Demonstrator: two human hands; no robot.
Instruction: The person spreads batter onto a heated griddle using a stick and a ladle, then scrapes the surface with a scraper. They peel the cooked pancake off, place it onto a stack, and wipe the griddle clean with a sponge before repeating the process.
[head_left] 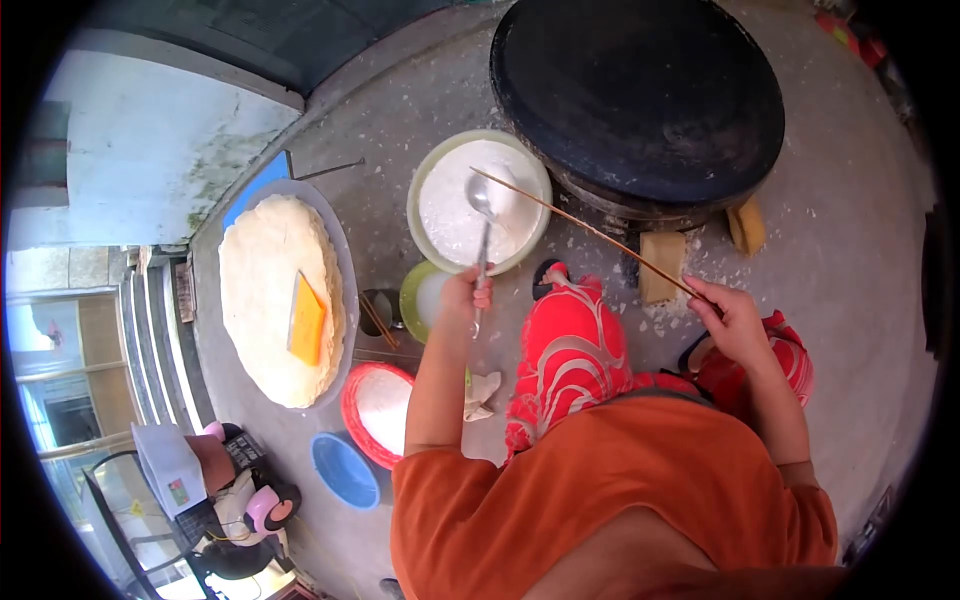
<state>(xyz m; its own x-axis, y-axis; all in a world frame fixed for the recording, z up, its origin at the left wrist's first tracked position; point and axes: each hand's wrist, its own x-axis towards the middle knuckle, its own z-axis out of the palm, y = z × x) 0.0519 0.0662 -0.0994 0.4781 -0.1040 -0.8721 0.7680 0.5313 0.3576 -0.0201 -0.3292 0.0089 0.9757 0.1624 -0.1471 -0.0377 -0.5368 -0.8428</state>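
My left hand [467, 294] is closed round the handle of a metal ladle [481, 193]. The ladle's bowl hangs over white batter [450, 215] in a pale green basin [415, 222]. In my right hand [733, 322] is the end of a long thin wooden stick [610, 239], which slants up leftward so its tip crosses the ladle's bowl in this view. A large round black griddle [640, 95] stands just beyond the basin.
Left stands a tall stack of thin flatbreads [262, 300] with a yellow-orange scraper [308, 325] on top. Near it are a small green bowl [410, 300], a red-rimmed basin [352, 410] of white stuff, and a blue basin [345, 470]. Yellowish blocks [660, 268] sit under the griddle.
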